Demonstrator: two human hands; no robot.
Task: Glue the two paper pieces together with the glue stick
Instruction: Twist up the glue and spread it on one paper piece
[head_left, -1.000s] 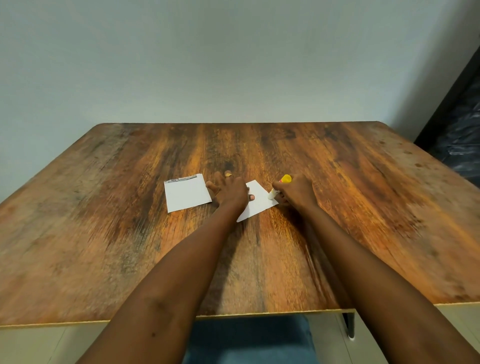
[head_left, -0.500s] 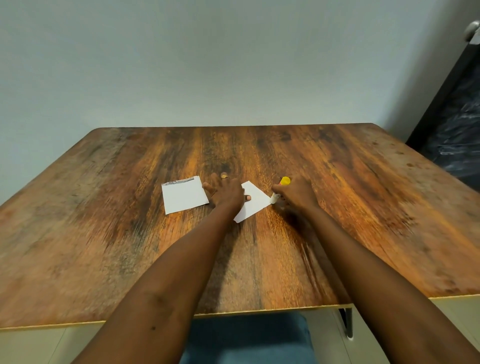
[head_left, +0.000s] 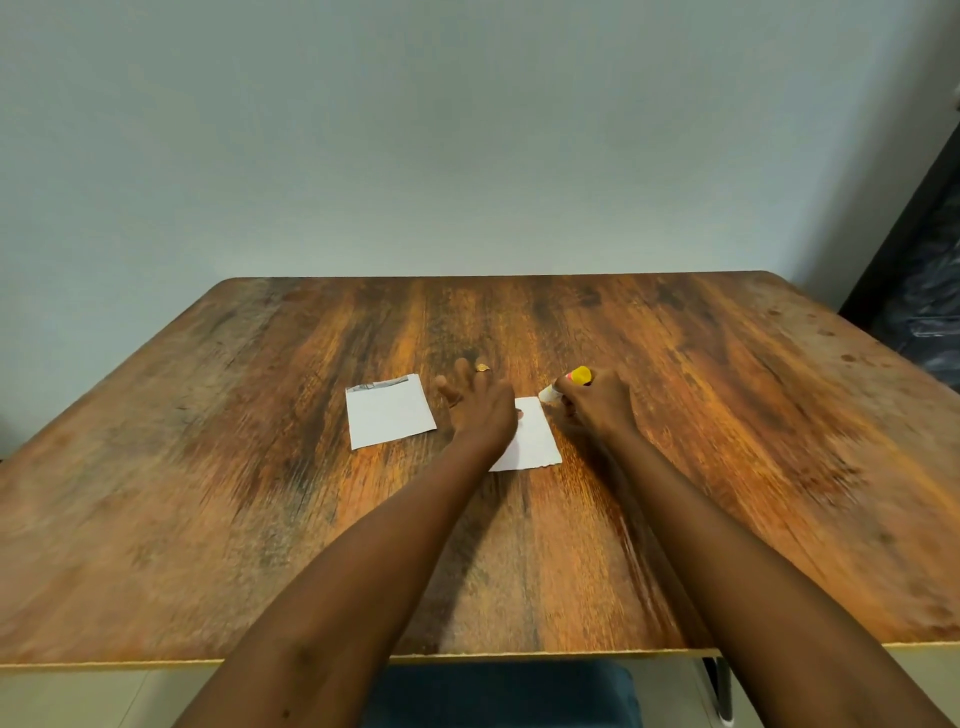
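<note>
Wooden table (head_left: 260, 519), pale wall (head_left: 467, 130) behind it.

Right paper piece (head_left: 535, 441): white, lying flat near the table's middle, its near edge ragged. The left hand (head_left: 480, 410) rests on its left part, palm down, fingers straight and spread apart, reaching past the sheet onto bare wood. The thumb lies on the paper. A gold ring (head_left: 482, 367) shows on one finger.

Left paper piece (head_left: 389, 413): white with a grey printed strip along its far edge, flat on the table, just beside the left hand and apart from the other sheet. Nothing touches it.

Glue stick (head_left: 566, 383): gripped in the right hand (head_left: 597, 405), fingers curled round the barrel. It is tilted, the yellow end raised, the white end pointing down at the far right corner of the right paper piece. Contact between tip and paper cannot be confirmed.
</note>
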